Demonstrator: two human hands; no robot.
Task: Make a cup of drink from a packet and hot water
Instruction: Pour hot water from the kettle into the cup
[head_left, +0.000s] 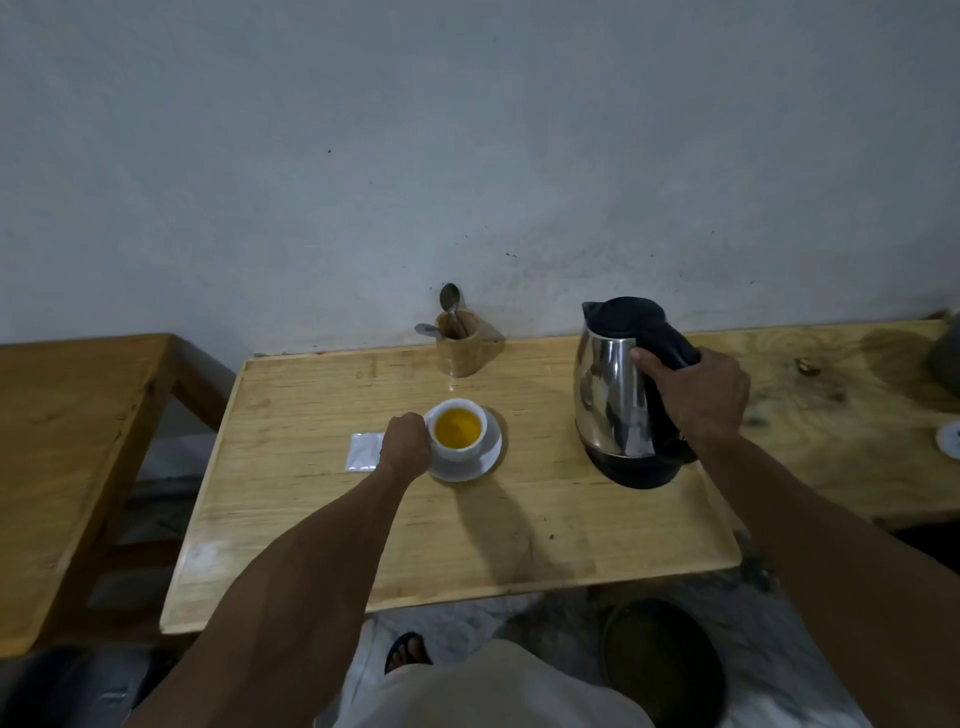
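Observation:
A white cup (459, 451) stands on a white saucer (485, 466) in the middle of the wooden table (467, 540); orange-yellow contents fill its inside. My left hand (406, 446) is closed against the cup's left side, where the handle is hidden. A steel kettle (613, 395) with a black lid and black base stands upright on the table to the right. My right hand (691, 400) grips its black handle. A white packet (363, 451) lies flat just left of my left hand, partly covered by it.
A wooden holder (458, 343) with two spoons stands at the back by the wall. Another wooden table (67, 441) is on the left, a wooden bench (831, 415) on the right. A dark round bin (665, 660) sits on the floor below.

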